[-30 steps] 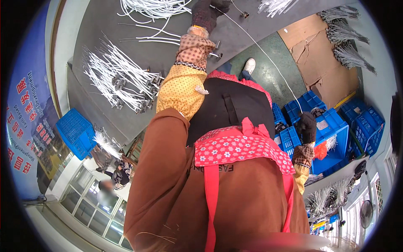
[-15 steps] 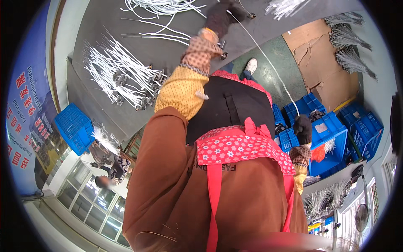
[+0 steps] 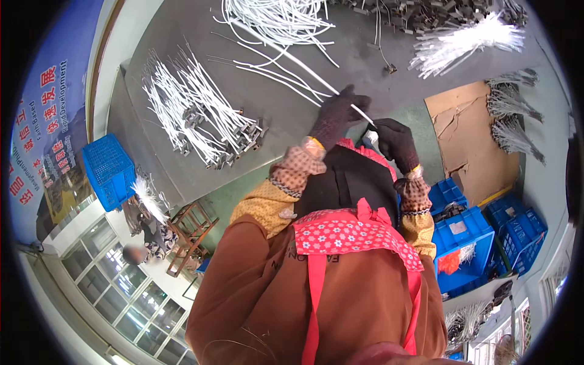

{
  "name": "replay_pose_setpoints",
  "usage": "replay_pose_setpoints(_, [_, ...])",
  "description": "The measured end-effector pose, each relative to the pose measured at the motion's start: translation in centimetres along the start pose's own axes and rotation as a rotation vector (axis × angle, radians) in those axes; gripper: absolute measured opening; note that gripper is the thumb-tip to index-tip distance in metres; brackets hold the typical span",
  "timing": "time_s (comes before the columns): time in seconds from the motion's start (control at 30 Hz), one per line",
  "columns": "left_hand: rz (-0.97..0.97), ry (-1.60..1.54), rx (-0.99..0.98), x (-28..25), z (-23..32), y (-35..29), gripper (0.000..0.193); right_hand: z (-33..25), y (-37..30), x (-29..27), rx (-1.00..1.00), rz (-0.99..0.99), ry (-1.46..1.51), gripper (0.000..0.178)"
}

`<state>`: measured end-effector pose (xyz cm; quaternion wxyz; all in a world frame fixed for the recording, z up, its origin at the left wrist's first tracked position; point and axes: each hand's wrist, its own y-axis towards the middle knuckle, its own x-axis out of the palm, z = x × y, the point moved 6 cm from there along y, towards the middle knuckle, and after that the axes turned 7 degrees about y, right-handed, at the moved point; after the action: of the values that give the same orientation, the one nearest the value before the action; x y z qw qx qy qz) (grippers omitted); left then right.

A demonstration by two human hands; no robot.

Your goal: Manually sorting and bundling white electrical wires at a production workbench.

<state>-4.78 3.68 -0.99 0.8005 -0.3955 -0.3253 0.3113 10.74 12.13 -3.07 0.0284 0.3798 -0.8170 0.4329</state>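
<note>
Both of my hands wear dark knitted gloves and meet at the near edge of the grey table [image 3: 182,164]. A long thin white tube or cable [image 3: 307,70] runs slantwise from the far pile down to them. My left hand [image 3: 337,114] has its fingers closed around this tube near its lower end. At the tip, my right hand [image 3: 395,143] is closed on it, the fingertips partly hidden. Beyond my left hand lies a loose heap of white cables [image 3: 277,21]. A bundle of white cables with dark metal clip-like ends [image 3: 204,115] rests to the left.
Dark metal pieces [image 3: 438,15] and a white bundle [image 3: 468,44] lie at the far right. Wire bundles [image 3: 514,100] line the cardboard [image 3: 462,134]. Blue crates [image 3: 465,234] stand at right, a blue basket [image 3: 108,170] at left. Another person [image 3: 152,246] is near a wooden stool [image 3: 191,234].
My left hand has come back from the far table toward me. My right hand has risen from beside the crates, so the hands are now close together. The white strand between them is no longer stretched out.
</note>
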Motion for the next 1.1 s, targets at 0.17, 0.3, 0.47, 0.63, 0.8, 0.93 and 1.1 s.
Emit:
replay_pose_setpoints(0.17, [0.098, 1.073, 0.769, -3.6, 0.5, 0.5, 0.044, -0.4, 6.2, 8.3, -0.077, 0.029, 0.023, 0.028])
replay_pose_setpoints(0.3, [0.012, 1.244, 0.49, -14.6, 1.6, 6.7, 0.029, -1.1, 7.3, 10.3, -0.476, 0.058, -0.599, 0.03])
replay_pose_setpoints(0.47, [0.536, 1.759, 0.677, -16.6, 21.5, 11.3, 0.051, -1.1, 7.4, 10.3, -0.526, 0.06, -1.256, 0.027])
replay_pose_setpoints(0.63, [0.585, 2.061, 0.812, -16.7, 29.5, 20.8, 0.042, -1.7, 6.0, 10.0, -0.717, 0.124, -1.159, 0.025])
replay_pose_setpoints(0.8, [0.172, 0.478, 0.253, -18.3, 25.1, 22.9, 0.039, -3.4, 6.6, 2.4, -0.615, 0.686, -0.834, 0.029])
replay_pose_setpoints(0.93, [0.043, 0.354, 0.394, -15.0, 22.4, 9.0, 0.027, -10.2, 8.9, 2.0, -0.483, 0.813, -1.015, 0.024])
replay_pose_setpoints(1.1, [-0.379, 0.088, 0.218, -5.0, 15.0, 0.9, 0.033, -9.7, 14.7, -0.6, -0.533, 0.674, -1.437, 0.021])
